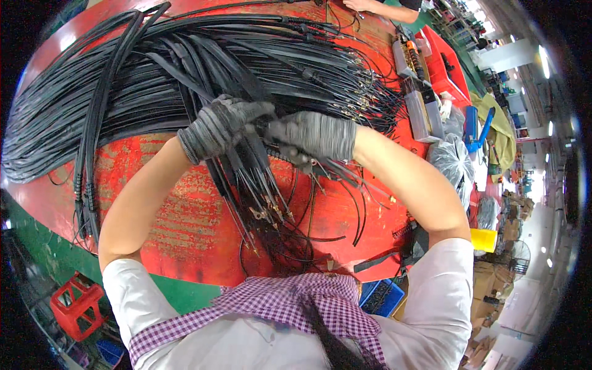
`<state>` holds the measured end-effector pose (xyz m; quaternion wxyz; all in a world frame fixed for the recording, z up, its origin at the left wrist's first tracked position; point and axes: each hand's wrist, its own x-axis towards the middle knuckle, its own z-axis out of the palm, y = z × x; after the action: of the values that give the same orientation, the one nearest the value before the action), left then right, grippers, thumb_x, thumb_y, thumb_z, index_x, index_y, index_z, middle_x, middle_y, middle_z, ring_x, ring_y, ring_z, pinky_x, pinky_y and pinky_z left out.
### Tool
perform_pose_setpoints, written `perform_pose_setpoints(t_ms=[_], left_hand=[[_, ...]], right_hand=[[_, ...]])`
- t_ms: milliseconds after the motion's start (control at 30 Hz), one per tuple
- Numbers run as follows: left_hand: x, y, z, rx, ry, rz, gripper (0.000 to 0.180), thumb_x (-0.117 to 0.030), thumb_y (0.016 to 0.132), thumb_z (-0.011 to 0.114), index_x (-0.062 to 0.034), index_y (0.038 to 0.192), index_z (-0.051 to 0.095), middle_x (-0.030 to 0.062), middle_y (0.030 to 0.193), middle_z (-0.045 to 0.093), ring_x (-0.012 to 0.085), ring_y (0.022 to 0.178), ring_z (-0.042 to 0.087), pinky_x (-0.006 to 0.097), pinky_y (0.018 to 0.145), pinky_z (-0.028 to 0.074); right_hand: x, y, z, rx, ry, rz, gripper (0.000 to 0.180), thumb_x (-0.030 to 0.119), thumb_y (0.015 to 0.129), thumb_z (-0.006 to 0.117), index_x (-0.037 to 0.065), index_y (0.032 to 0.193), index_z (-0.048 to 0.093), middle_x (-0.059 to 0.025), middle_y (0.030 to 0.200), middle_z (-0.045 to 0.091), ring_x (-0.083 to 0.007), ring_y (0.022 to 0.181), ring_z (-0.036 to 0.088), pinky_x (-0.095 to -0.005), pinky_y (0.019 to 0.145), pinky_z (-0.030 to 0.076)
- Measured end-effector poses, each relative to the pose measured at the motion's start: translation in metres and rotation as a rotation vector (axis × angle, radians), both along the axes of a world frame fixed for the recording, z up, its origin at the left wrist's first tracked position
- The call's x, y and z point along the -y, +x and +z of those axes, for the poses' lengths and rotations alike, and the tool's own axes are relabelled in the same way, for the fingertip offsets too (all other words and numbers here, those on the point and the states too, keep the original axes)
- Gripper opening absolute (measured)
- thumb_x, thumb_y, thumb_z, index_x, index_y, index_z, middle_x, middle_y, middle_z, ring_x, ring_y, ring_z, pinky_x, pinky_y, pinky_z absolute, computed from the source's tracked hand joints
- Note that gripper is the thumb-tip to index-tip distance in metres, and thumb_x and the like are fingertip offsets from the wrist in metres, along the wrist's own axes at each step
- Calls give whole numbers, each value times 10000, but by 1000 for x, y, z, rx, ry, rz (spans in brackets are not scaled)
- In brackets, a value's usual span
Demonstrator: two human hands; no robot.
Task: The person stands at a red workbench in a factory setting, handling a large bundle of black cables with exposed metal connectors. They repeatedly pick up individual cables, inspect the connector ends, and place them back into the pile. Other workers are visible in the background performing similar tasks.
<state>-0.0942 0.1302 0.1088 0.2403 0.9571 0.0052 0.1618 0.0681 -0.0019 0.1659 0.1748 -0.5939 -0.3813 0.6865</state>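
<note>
A checked purple scarf (290,302) lies nearest. At twelve o'clock from it, black cables (259,179) are gripped by the gloved left hand (222,126) and right hand (311,135), both closed. Loose ends could snag the big cable heap (185,55) and tangle.

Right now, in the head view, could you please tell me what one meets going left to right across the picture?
Red crate → big black cable bundle → left hand → right hand → grey metal fixtures → blue pipe → yellow bin.
</note>
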Motion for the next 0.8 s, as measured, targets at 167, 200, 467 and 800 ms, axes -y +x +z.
perform_pose_setpoints(t_ms=[167, 200, 467, 800], left_hand=[[0, 2, 2, -79, -68, 18, 489, -345, 784, 501, -70, 1187, 466, 180, 965, 583, 374, 898, 534, 412, 826, 413], [-1, 1, -2, -96, -52, 14, 489, -339, 780, 504, -69, 1186, 465, 180, 962, 584, 375, 896, 535, 411, 821, 414], [5, 11, 2, -80, 64, 43, 510, -179, 701, 568, -120, 1196, 457, 160, 903, 587, 360, 837, 538, 415, 793, 408], [75, 48, 29, 113, 382, -85, 558, -377, 707, 604, -130, 1183, 448, 112, 1061, 533, 299, 972, 515, 417, 787, 408]], right_hand=[[-2, 8, -8, -544, -277, -190, 480, 551, 838, 420, 96, 705, 497, 5, 571, 466, -96, 449, 418, -220, 407, 358], [-1, 5, -8, -400, -202, -175, 484, 562, 833, 416, 96, 737, 505, 1, 577, 472, -100, 451, 424, -225, 410, 375], [48, 46, 13, 44, -5, 44, 483, 491, 801, 527, 18, 899, 529, -63, 671, 571, -159, 583, 594, -293, 575, 538], [82, 12, -18, 1332, 741, 413, 266, 304, 839, 465, 46, 866, 524, -161, 675, 582, -298, 634, 587, -407, 513, 444]])
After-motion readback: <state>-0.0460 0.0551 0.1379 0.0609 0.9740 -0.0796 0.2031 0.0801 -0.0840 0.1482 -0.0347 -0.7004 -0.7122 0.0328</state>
